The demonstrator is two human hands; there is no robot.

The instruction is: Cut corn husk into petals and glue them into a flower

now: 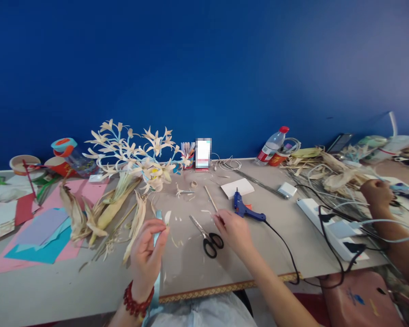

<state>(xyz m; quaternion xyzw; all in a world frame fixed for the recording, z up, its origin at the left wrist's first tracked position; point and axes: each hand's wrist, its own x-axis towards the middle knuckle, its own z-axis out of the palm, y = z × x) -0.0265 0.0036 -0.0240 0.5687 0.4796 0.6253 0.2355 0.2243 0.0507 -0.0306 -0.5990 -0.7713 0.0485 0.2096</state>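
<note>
My left hand [147, 250], with a red bead bracelet, pinches a small pale petal-shaped piece of corn husk [168, 218] between thumb and fingertips. A light blue ribbon [157, 277] runs down behind that hand. My right hand [234, 232] is low over the table, its fingers closed at the near end of a thin pale stick [210, 197]; the fingertips partly hide that end. Between my hands lie black-handled scissors [207, 236]. Just beyond my right hand rests a blue glue gun [247, 210], its nozzle over a white card [236, 187].
Husk flowers on blue stems [136, 152] stand at the back left, near dried corn husks [114, 209] and coloured paper [42, 231]. A phone [203, 154] stands by the wall. Right are a bottle [272, 146], a power strip [327, 229], cables and another person's hand [376, 196].
</note>
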